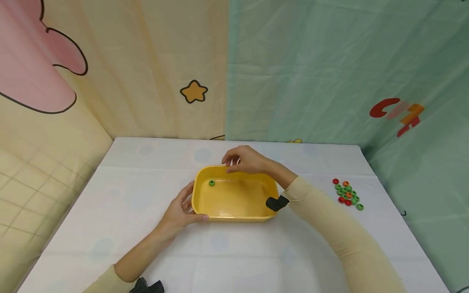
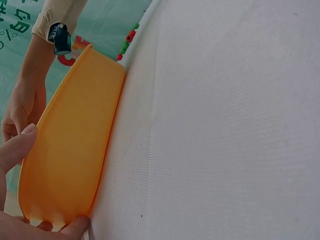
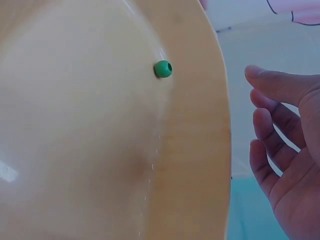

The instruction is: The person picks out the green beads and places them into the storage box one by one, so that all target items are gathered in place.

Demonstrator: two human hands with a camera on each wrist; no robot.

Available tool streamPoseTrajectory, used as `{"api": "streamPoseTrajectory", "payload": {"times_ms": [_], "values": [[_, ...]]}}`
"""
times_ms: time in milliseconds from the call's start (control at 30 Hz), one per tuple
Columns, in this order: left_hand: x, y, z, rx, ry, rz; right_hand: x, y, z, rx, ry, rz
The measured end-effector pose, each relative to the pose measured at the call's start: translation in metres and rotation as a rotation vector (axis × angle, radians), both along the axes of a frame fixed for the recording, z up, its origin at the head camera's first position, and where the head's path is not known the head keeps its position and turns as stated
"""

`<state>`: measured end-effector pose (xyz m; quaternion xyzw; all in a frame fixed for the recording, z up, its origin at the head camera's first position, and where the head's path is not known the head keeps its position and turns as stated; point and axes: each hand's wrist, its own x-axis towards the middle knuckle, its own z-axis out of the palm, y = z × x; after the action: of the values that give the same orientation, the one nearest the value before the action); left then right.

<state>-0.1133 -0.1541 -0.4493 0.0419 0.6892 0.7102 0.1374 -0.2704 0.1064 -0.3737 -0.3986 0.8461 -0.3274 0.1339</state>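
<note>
A shallow yellow plastic tray [image 1: 234,199] with rounded corners sits on the white-covered table. My left hand [image 1: 179,213] grips its left end, the thumb along the near side and the fingers round the corner. One green bead [image 1: 211,183] lies inside the tray, near the far left; the right wrist view shows a hole in this bead [image 3: 163,69]. Just at the tray's far rim is my right hand [image 1: 246,159], its fingers loosely bent and nothing visible between them. In the right wrist view the right hand [image 3: 290,135] appears beyond the rim, apart from it.
To the right of the tray, a loose group of green, red and orange beads [image 1: 348,193] lies on the white tablecloth [image 1: 234,260]. Behind the table hang yellow and green patterned curtains [image 1: 315,73]. A small black device [image 1: 277,203] is worn at the right wrist.
</note>
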Motion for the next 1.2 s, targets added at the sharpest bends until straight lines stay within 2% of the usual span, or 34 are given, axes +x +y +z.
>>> {"api": "streamPoseTrajectory", "payload": {"times_ms": [333,567,767,967,1200], "values": [[0.001,0.002,0.001,-0.004,-0.002,0.006,0.003,0.028,-0.001,0.018,0.005,-0.034],[0.001,0.002,0.000,-0.008,0.006,0.003,0.008,0.048,0.006,0.032,-0.007,-0.063],[0.000,0.001,0.002,-0.006,0.013,0.007,0.012,0.068,0.007,0.025,-0.023,-0.113],[0.002,-0.001,0.004,-0.009,0.013,0.018,0.016,0.095,0.003,0.021,-0.040,-0.159],[0.001,0.001,0.001,0.008,0.007,0.007,0.021,0.129,-0.001,0.017,-0.043,-0.245]]}}
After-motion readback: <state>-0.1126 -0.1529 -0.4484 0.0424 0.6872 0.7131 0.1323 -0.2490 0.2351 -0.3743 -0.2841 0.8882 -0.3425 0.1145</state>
